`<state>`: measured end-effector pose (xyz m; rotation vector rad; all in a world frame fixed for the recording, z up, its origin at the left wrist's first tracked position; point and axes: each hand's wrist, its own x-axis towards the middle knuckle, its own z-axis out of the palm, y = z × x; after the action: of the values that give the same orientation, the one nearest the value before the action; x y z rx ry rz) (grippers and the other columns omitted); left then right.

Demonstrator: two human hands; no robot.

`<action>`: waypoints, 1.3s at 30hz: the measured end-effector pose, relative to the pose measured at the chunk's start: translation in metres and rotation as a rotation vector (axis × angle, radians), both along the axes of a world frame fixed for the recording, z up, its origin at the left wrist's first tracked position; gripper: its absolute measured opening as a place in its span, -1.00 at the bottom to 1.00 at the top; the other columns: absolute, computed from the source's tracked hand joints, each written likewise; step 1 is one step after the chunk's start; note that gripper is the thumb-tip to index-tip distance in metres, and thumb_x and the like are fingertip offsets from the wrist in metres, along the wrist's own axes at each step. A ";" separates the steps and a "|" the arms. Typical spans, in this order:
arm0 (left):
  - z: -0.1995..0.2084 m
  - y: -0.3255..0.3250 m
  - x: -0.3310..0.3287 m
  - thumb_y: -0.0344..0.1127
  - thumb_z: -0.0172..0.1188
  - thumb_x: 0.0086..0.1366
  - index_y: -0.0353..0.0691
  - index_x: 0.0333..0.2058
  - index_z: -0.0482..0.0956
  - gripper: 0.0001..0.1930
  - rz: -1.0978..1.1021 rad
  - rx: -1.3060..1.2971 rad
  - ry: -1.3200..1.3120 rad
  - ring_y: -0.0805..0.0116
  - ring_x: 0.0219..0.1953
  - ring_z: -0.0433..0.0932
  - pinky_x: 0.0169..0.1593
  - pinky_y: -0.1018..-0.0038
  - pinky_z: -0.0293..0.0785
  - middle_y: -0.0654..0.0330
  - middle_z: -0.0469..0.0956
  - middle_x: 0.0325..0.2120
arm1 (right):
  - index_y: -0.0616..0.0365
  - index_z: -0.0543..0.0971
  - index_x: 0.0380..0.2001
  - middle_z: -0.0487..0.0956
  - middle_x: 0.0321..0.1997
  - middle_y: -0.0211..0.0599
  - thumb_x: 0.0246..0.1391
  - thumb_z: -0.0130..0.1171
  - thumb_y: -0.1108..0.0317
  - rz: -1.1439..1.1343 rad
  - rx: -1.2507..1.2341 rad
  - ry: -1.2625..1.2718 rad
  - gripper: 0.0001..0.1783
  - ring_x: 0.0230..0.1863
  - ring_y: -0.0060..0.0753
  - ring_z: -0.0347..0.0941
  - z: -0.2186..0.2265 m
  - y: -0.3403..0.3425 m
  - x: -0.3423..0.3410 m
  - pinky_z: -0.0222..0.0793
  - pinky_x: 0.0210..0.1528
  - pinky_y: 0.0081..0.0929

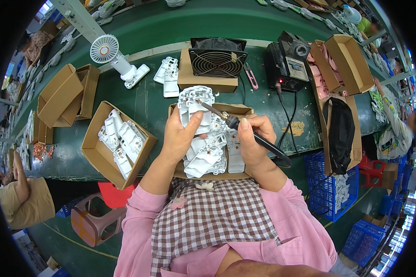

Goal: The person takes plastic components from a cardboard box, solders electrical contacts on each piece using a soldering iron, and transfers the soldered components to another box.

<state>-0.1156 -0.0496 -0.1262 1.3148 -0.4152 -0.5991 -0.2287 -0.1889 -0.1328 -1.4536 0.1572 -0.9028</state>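
My left hand (180,136) grips a white plastic housing part (195,102), holding it upright above a cardboard box (245,111) full of similar white parts (207,159). My right hand (250,143) holds a black soldering iron (245,129) like a pen. Its metal tip touches the upper face of the held part. The iron's black cord (289,124) runs back to a black soldering station (289,62) on the green table.
A second cardboard box of white parts (120,141) sits at my left. A black fan on a cardboard box (216,57), a small white desk fan (107,51), red-handled cutters (251,76) and open boxes (342,60) stand behind. Another person (23,198) sits at left; blue crates (328,184) at right.
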 end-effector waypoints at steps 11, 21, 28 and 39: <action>-0.003 0.007 0.008 -0.41 0.26 0.17 -0.33 -0.01 0.35 -0.57 0.187 0.057 -0.073 0.48 -0.21 0.50 -0.13 0.54 0.45 0.18 0.51 -0.18 | 0.17 0.33 -0.42 0.42 -0.55 -0.32 0.15 0.07 0.40 -0.037 -0.016 -0.113 -0.85 -0.64 -0.67 0.22 -0.004 -0.003 -0.003 0.16 -0.64 -0.68; 0.001 0.026 0.022 -0.11 -0.09 0.42 -0.30 0.08 0.27 -0.59 0.201 -0.140 0.070 0.41 -0.14 0.50 -0.08 0.44 0.45 0.18 0.47 -0.12 | 0.20 0.36 -0.38 0.42 -0.49 -0.36 0.12 0.11 0.48 0.025 0.023 -0.133 -0.88 -0.51 -0.69 0.23 -0.002 -0.004 -0.007 0.20 -0.45 -0.68; 0.013 0.031 0.023 -0.21 -0.02 0.39 -0.31 0.00 0.33 -0.67 0.223 -0.123 0.050 0.39 -0.30 0.55 -0.33 0.46 0.52 0.11 0.54 -0.24 | 0.20 0.35 -0.37 0.42 -0.49 -0.35 0.13 0.10 0.48 0.024 0.020 -0.141 -0.88 -0.52 -0.69 0.23 -0.004 -0.005 -0.006 0.20 -0.46 -0.68; 0.004 0.006 0.006 -0.37 0.19 0.23 -0.28 0.00 0.37 -0.63 0.130 -0.114 0.107 0.58 -0.31 0.50 -0.26 0.62 0.46 0.24 0.52 -0.24 | 0.22 0.34 -0.37 0.43 -0.49 -0.31 0.12 0.08 0.50 0.064 0.079 -0.178 -0.88 -0.53 -0.67 0.25 -0.003 -0.001 -0.008 0.20 -0.47 -0.69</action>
<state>-0.1100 -0.0437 -0.1225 1.1858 -0.2702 -0.5266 -0.2370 -0.1899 -0.1353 -1.2915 0.0131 -0.9585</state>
